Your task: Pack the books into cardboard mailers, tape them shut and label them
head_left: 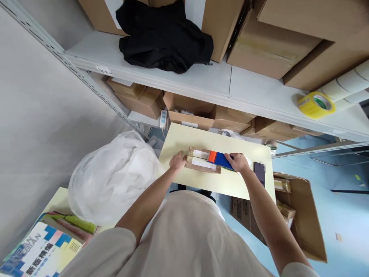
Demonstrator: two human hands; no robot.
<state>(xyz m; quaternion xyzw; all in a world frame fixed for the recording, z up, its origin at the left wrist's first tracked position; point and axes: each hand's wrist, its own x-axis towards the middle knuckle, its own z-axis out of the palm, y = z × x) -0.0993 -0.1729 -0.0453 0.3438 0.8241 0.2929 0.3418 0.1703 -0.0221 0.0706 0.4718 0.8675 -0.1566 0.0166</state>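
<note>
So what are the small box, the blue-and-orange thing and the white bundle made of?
Box: likely cardboard, matt brown, with shiny tape at one end.

Blue-and-orange thing, in the right hand: perhaps plastic, going by its flat, strong colours; its finish is hard to tell.

Bundle: probably thin plastic film, soft-sheened, since it looks crumpled and translucent.

Small oblong brown cardboard box point(199, 158), with white paper labels point(203, 164); flat rectangular blue item point(223, 160), with an orange end band point(212, 156); pale-yellow rectangular surface point(184, 134); rounded translucent white plastic bundle point(112, 177); round yellow tape roll point(308, 106), green-and-white within; crumpled black cloth garment point(164, 38); flat paper book point(43, 250), patterned with blue, white, pink and yellow blocks; light-blue floor point(343, 215).
</note>
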